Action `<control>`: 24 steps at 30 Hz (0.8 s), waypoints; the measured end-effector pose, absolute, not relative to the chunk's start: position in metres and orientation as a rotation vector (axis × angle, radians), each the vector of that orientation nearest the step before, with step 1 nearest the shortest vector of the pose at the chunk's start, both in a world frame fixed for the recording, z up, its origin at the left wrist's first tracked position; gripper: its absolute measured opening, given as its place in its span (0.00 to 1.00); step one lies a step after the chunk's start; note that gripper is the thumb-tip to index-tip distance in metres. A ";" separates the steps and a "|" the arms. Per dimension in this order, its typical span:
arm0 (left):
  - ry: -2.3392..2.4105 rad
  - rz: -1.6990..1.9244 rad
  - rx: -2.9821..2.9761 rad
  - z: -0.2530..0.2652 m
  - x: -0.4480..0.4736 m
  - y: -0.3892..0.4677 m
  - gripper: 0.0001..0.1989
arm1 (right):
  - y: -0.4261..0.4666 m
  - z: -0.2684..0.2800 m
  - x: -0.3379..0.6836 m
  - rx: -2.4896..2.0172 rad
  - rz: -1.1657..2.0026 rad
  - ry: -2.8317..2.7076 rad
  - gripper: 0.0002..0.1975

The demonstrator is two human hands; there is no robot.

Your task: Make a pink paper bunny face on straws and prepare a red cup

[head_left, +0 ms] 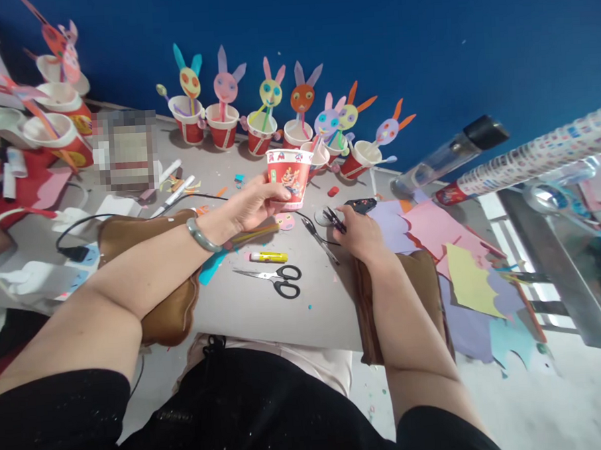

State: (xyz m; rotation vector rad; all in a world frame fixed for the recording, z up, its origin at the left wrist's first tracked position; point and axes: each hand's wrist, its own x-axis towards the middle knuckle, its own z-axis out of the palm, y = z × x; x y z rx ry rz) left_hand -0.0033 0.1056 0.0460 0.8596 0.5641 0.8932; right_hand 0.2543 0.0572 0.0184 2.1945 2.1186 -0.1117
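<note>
A red-and-white paper cup point(288, 175), smooth-sided and tapering, with printed figures and a pink bottom edge, is held above the middle of the grey table point(285, 316). The left hand point(260, 203) has it by the side, thumb across the front, fingers closed round it; the forearm, ringed by one bracelet, reaches inward over a brown padded cushion point(154, 259). The right hand point(359, 234) is low, palm down, its fingers curled at a slim black tool point(334, 220); how firmly they grip it I cannot tell. The right forearm crosses a second brown cushion point(424, 279).

Just beyond the right hand lies one black glue gun point(362, 205). Nearer the body are one yellow glue stick point(268, 257) and one pair of black-handled scissors point(278, 276), blades nearly together. Along the blue wall point(320, 22), seven flat paper rabbit faces point(225, 88) with pointed ears rise from cups. To the right, thin pink paper point(444, 227) overlaps a yellow sheet point(468, 280) with one scalloped edge.
</note>
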 end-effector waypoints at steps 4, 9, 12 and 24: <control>0.517 0.868 0.829 0.045 -0.003 0.106 0.19 | 0.056 0.018 0.254 2.217 -0.137 2.111 0.30; 0.556 0.818 0.748 0.046 -0.003 0.104 0.19 | 0.054 0.022 0.255 2.329 -0.166 2.119 0.26; 0.596 0.755 0.713 0.046 -0.003 0.101 0.19 | 0.051 0.026 0.253 2.492 -0.229 2.260 0.18; 0.484 0.647 0.869 0.045 0.001 0.090 0.18 | 0.011 0.024 0.197 2.400 -0.408 3.327 0.10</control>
